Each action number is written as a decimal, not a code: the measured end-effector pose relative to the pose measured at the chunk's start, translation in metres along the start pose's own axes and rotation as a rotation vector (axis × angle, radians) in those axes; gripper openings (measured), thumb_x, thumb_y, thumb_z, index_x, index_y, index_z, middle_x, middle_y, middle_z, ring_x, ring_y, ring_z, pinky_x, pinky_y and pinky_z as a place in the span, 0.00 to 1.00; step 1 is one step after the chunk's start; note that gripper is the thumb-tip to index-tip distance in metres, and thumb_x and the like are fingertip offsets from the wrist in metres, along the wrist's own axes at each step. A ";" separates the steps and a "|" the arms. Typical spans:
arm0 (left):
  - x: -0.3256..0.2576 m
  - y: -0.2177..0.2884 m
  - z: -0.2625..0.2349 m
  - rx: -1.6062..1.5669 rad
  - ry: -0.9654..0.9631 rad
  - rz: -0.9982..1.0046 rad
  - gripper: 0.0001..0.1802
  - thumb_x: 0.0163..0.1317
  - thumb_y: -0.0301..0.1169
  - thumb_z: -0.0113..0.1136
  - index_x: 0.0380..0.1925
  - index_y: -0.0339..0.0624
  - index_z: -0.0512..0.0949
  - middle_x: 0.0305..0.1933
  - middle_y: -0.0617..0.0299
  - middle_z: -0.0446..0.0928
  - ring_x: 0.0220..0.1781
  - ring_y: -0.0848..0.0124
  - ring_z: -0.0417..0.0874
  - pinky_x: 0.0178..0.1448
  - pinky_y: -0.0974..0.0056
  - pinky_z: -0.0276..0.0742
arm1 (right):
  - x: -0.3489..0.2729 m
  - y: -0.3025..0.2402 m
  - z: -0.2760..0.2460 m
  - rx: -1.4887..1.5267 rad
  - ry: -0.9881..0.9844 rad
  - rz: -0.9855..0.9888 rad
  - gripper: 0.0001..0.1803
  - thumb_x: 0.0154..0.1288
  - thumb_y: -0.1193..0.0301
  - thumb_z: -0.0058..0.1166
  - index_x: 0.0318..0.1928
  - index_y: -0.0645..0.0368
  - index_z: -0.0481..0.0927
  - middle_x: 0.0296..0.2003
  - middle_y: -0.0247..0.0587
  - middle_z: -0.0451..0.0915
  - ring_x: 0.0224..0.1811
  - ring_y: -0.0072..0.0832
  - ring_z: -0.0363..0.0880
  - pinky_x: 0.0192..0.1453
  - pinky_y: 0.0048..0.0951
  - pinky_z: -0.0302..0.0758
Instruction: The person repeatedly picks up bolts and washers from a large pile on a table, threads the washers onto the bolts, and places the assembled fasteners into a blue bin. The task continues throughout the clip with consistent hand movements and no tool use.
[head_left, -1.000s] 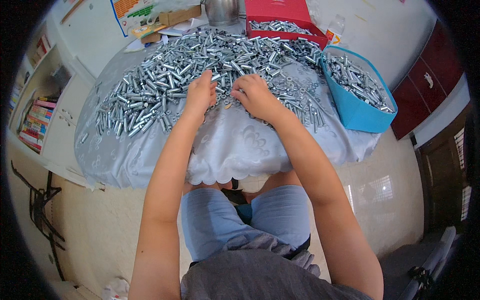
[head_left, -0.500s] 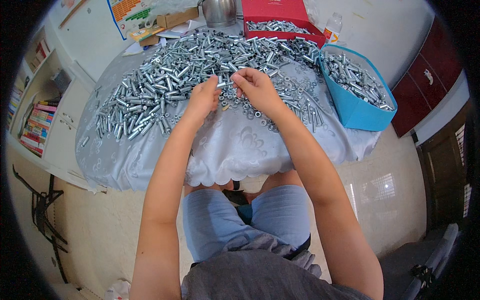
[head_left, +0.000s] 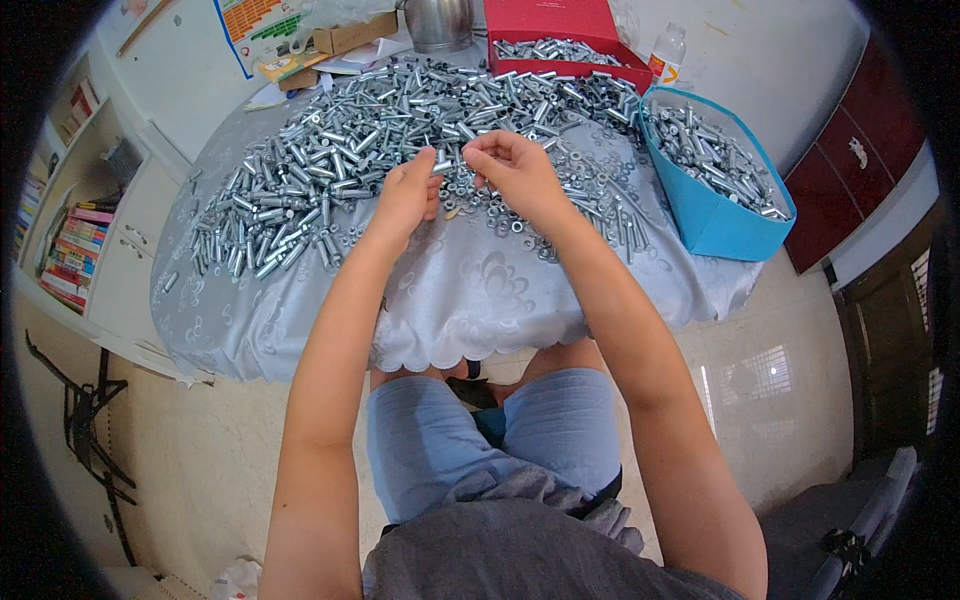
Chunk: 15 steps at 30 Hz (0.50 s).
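Observation:
My left hand [head_left: 404, 200] is closed over the near edge of a big pile of shiny metal sleeves [head_left: 330, 160]. Between its thumb and fingers is a short metal sleeve [head_left: 438, 169], its end pointing right. Just to the right, my right hand [head_left: 520, 178] is pinched, fingertips close to the sleeve's end; whatever they hold is too small to make out. Below and right of the hands lie loose washers and nuts [head_left: 590, 185]. Several long thin bolts [head_left: 628, 235] lie further right on the silvery tablecloth [head_left: 480, 290].
A blue fabric bin [head_left: 715, 225] of assembled metal anchors stands at the table's right. Behind the pile are an open red box [head_left: 550, 20] with more metal pieces, a steel pot [head_left: 438, 25], a clear bottle [head_left: 667, 50] and a cardboard box [head_left: 355, 35].
Both hands stay at nearly the same spot. The right hand has shifted up very slightly, and its fingers remain pinched by the sleeve in the left hand.

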<state>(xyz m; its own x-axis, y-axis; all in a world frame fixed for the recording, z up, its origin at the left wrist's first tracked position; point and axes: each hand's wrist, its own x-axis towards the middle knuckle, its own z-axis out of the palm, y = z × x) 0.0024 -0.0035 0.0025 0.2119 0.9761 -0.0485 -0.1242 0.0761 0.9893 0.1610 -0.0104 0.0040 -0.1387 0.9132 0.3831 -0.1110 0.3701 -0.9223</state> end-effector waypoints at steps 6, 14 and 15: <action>0.000 0.001 -0.001 -0.016 0.041 0.012 0.20 0.60 0.47 0.46 0.15 0.49 0.61 0.13 0.75 0.53 0.13 0.81 0.53 0.19 0.72 0.49 | 0.000 0.001 -0.001 -0.011 -0.035 -0.035 0.09 0.55 0.73 0.56 0.36 0.65 0.78 0.28 0.36 0.78 0.25 0.17 0.74 0.31 0.18 0.71; -0.001 0.003 -0.002 -0.035 0.018 0.010 0.21 0.61 0.48 0.46 0.14 0.51 0.59 0.12 0.75 0.51 0.12 0.81 0.51 0.19 0.72 0.48 | -0.004 -0.007 0.000 -0.110 -0.051 -0.024 0.11 0.55 0.75 0.56 0.40 0.65 0.79 0.28 0.35 0.79 0.27 0.16 0.73 0.33 0.16 0.70; -0.002 0.005 -0.001 -0.035 0.025 0.014 0.21 0.61 0.48 0.45 0.14 0.51 0.59 0.12 0.75 0.51 0.12 0.81 0.51 0.19 0.72 0.48 | -0.005 -0.009 0.001 -0.110 -0.049 -0.028 0.12 0.55 0.75 0.56 0.40 0.65 0.79 0.28 0.35 0.79 0.27 0.16 0.72 0.33 0.16 0.70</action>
<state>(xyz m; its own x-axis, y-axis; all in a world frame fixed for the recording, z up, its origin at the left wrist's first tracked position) -0.0001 -0.0050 0.0071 0.1857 0.9819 -0.0381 -0.1611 0.0687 0.9845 0.1615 -0.0181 0.0104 -0.1853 0.8939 0.4082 -0.0069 0.4142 -0.9102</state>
